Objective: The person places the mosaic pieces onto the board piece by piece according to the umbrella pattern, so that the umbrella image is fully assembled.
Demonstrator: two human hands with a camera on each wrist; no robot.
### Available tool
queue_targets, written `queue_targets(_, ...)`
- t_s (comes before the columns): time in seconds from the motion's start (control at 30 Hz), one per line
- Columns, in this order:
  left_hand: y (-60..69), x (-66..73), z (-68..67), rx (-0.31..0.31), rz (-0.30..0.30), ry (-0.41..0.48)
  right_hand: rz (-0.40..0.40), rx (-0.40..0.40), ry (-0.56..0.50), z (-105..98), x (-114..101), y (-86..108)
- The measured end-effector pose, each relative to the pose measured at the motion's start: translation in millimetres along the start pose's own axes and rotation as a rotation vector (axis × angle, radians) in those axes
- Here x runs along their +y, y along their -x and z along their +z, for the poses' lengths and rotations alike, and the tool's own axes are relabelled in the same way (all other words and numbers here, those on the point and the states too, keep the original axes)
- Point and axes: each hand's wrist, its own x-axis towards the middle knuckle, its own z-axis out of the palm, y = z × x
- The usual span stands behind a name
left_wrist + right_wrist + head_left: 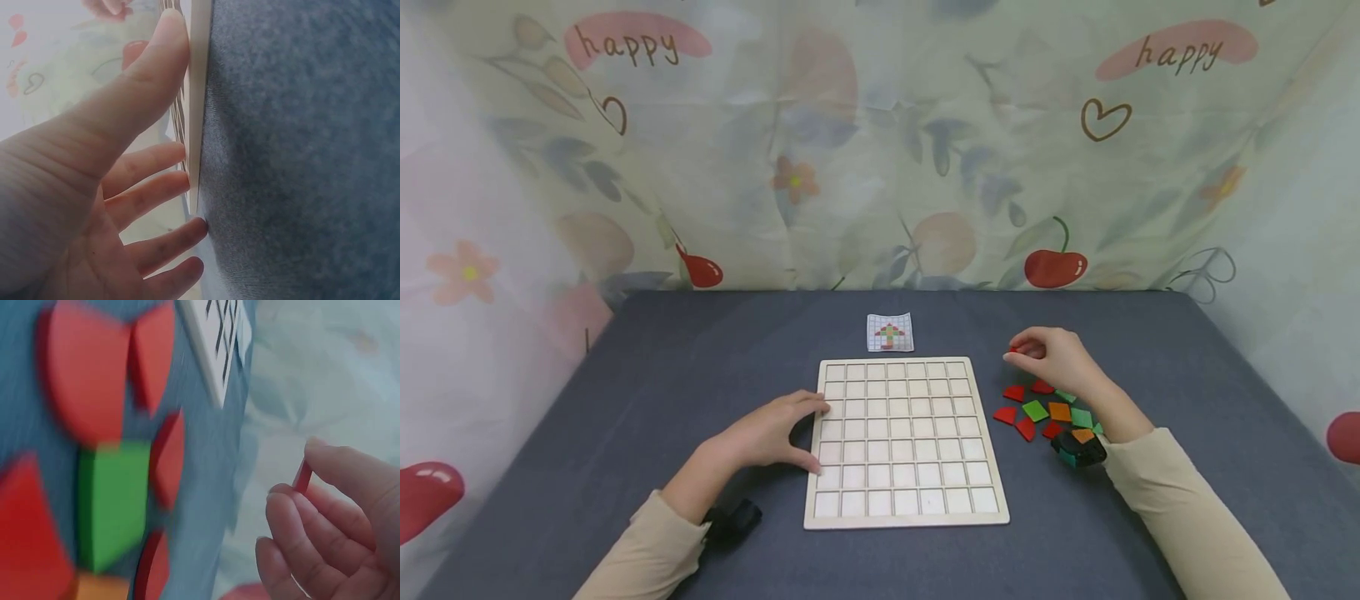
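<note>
Beige sleeves point(643, 554), two of them, are cut off at the near edge. One black wrist device point(1090, 450) blocks part of the pile on the right, so the green pieces point(1035, 411) there cannot be fully counted; at least four show. Five red pieces point(1005, 414) and two orange pieces point(1060, 412) lie beside them on the dark tabletop point(715, 342), right of the wooden grid board point(906, 523). Above the pile's far side, the right hand point(1048, 354) pinches one red tile point(303, 476) between thumb and fingers, its outline mostly hidden. The left hand point(775, 429) is spread and relaxed, clasping nothing, its thumb and fingertips at the board's left rim. Seven rows of seven cells make up the grid. One card point(890, 332) lies beyond its far edge, the pattern too small to read closely. Printed cloth point(865, 167) hangs behind, bearing two "happy" labels.
</note>
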Motion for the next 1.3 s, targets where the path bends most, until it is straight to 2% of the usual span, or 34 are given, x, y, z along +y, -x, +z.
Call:
queue_targets(0.4, 0.2, 0.8, -0.2, 0.001, 0.014, 0.001, -0.087, -0.087, -0.092, 37, -40, -13.4)
queue_targets(0.77, -0.5, 0.4, -0.2, 0.003, 0.023, -0.008, -0.139, -0.169, -0.154, 59, -64, -22.8)
queue_targets(0.93, -0.4, 0.6, -0.7, 0.004, 0.026, -0.001, -0.159, -0.216, -0.150, 69, -73, -27.4)
queue_targets(1.1, -0.7, 0.7, -0.9, 0.006, 0.024, -0.003, -0.177, -0.226, -0.132, 79, -81, -31.2)
queue_targets(1.3, -0.5, 0.6, 0.0, 0.007, 0.023, -0.009, -0.155, -0.242, -0.098, 88, -89, -34.7)
